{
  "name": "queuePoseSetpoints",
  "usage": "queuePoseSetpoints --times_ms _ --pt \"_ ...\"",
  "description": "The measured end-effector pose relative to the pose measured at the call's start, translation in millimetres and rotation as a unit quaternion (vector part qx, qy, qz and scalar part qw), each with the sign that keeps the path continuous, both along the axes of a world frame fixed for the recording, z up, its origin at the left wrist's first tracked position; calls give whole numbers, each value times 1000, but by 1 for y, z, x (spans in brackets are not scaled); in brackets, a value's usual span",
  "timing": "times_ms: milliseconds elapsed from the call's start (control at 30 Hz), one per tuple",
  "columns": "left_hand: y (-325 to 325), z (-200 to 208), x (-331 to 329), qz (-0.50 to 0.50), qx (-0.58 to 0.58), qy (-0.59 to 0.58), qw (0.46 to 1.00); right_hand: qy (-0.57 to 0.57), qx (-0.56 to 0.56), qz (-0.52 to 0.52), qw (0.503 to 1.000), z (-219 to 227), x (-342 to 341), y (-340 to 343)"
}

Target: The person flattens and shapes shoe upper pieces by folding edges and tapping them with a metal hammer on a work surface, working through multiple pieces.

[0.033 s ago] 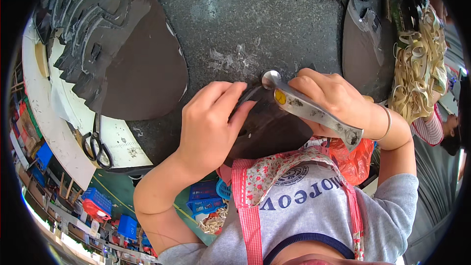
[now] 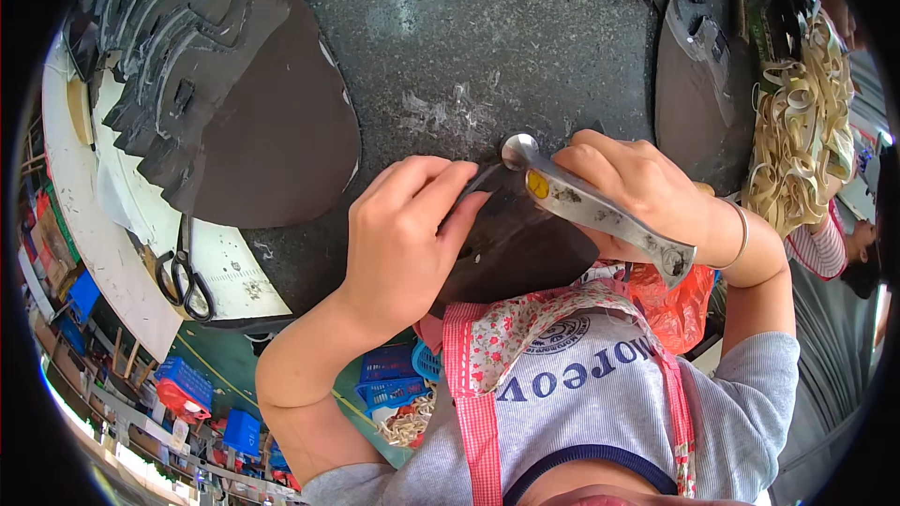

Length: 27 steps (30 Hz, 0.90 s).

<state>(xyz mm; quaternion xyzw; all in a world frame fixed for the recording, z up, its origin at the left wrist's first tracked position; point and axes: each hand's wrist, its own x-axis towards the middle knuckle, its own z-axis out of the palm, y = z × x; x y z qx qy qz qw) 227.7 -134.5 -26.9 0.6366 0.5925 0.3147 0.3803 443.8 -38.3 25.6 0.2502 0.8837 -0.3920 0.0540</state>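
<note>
A dark brown, leather-like piece [image 2: 520,258] lies at the near edge of the dark stone slab, close to my apron. My left hand [image 2: 398,225] pinches its left edge between thumb and fingers, where the edge appears folded up. My right hand [image 2: 647,183] is closed on a cobbler's hammer [image 2: 600,211], whose metal head has a round polished face and a long curved tail. The round face sits over the piece's far edge, just right of my left fingertips. Most of the handle is hidden in my right hand, and the fingertips are partly covered.
Overlapping dark cut pieces [image 2: 272,122] are stacked at left, with black scissors [image 2: 187,286] by them on a white board. More dark pieces [image 2: 694,84] lie at right, beside a bundle of beige strips [image 2: 797,141]. Another person's striped sleeve [image 2: 817,245] shows far right.
Almost nothing differs; both hands, the hammer and the dark piece keep nearly the same places.
</note>
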Motion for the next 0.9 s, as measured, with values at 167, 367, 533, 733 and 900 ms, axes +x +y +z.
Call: queuePoseSetpoints --times_ms 167,367,533,733,900 --pt "-7 -9 1 -35 107 55 992 0 -10 4 1000 1 -1 2" --pt "-10 -11 6 -104 239 176 949 0 -12 7 1000 1 -2 5" --pt "-10 -5 6 -121 243 203 941 38 -26 44 998 -1 -9 9" --pt "-19 -8 1 1 101 43 994 2 -35 56 998 -3 -12 8" --pt "-24 -16 3 -54 243 139 959 5 -26 58 998 0 -15 9"
